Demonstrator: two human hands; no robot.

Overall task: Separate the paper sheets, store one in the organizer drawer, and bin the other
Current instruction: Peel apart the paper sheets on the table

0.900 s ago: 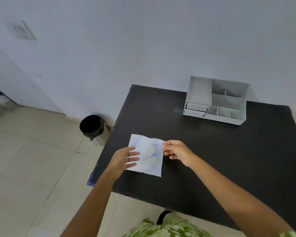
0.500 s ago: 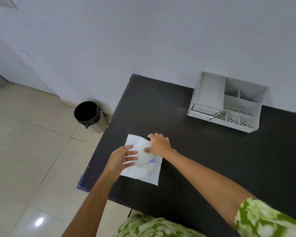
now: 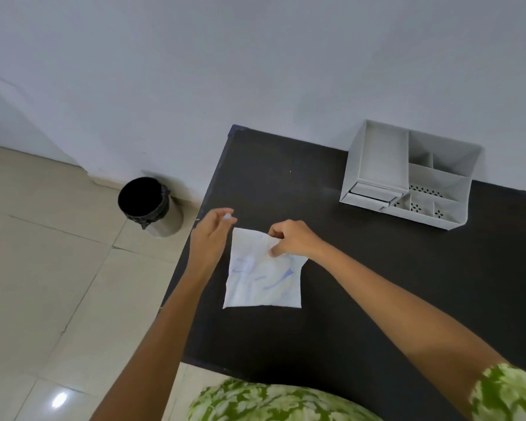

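From the head camera, a crumpled white paper sheet with blue scribbles (image 3: pixel 263 273) lay on the black tabletop (image 3: pixel 377 284). The right hand (image 3: pixel 292 240) pinched its upper right edge. The left hand (image 3: pixel 210 238) hovered just left of the sheet, fingertips closed on a small white scrap (image 3: pixel 227 217). The white plastic compartment organizer (image 3: pixel 413 174) stood well apart at the wall; a black-lined round bin (image 3: pixel 149 205) sat on the floor.
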